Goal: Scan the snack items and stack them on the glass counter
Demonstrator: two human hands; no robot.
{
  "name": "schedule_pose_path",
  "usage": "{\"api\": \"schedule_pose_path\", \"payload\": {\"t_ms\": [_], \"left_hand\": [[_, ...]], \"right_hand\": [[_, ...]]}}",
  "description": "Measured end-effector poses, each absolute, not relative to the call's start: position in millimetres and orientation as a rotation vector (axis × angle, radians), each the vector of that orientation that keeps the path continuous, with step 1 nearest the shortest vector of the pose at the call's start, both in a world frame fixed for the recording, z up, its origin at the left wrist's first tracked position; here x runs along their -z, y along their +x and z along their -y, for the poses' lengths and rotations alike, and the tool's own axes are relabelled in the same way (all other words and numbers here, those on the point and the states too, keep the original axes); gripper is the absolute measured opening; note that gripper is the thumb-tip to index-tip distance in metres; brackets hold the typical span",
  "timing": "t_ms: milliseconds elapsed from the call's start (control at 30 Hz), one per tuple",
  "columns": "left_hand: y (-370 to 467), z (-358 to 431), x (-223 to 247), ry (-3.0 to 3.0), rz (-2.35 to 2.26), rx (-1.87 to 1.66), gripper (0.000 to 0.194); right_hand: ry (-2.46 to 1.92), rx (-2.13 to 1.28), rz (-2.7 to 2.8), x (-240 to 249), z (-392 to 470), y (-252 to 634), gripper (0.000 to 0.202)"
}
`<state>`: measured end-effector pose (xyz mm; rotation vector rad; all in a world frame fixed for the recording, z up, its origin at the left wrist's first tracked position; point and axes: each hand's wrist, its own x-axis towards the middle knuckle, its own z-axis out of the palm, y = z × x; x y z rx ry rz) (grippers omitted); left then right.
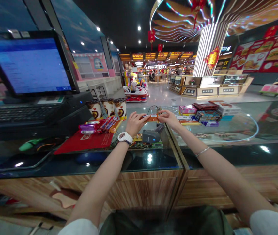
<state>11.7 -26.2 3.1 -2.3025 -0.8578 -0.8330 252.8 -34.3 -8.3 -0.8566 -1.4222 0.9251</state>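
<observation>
orange-wrapped bar (152, 117), just above the counter (129, 164) at mid-frame, looks light, fairly stiff and slick-skinned; its two ends suit a fingertip pinch. the left hand (135, 123) grips one end, the right hand (168, 118) the other. beneath sits the scanner (151, 136); wrapped snacks (99, 126) crowd left of centre, stacked boxes (206, 112) right of centre. the counter's near edge runs below, with more room upward.

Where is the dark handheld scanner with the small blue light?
In the head view, the scanner lies near the centre on the glass-topped counter, right of the white wristwatch and below the orange-wrapped bar.
</observation>
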Motion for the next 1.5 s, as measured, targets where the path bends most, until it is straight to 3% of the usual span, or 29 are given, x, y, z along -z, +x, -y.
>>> {"api": "schedule_pose_path", "payload": {"t_ms": [267, 600, 733, 1133, 1500], "left_hand": [[5.4, 17.8, -4.1, -2.284, 0.905, 0.852, 0.040], [4.5, 11.3, 1.4, -2.328, 0.921, 0.837, 0.042], [2.3, 11.3, 2.4, -2.322, 0.941, 0.837, 0.041], [-1.2, 6.8, 4.2, -2.310, 0.978, 0.869, 0.038], [-7.3, 4.9, 6.5, -2.260, 1.052, 0.932, 0.040]], "right_hand": [[-1.001, -0.447, 1.823, -10.3, 32.3, 268.5, 0.037], [-0.933, -0.281, 2.479, 4.6, 61.3, 277.7, 0.070], [-0.885, -0.286, 2.583, 9.9, 62.9, 266.2, 0.071], [-0.824, -0.074, 2.646, 22.5, 56.8, 261.2, 0.066], [-0.782, -0.261, 2.270, 8.6, 65.9, 263.1, 0.048]]}}
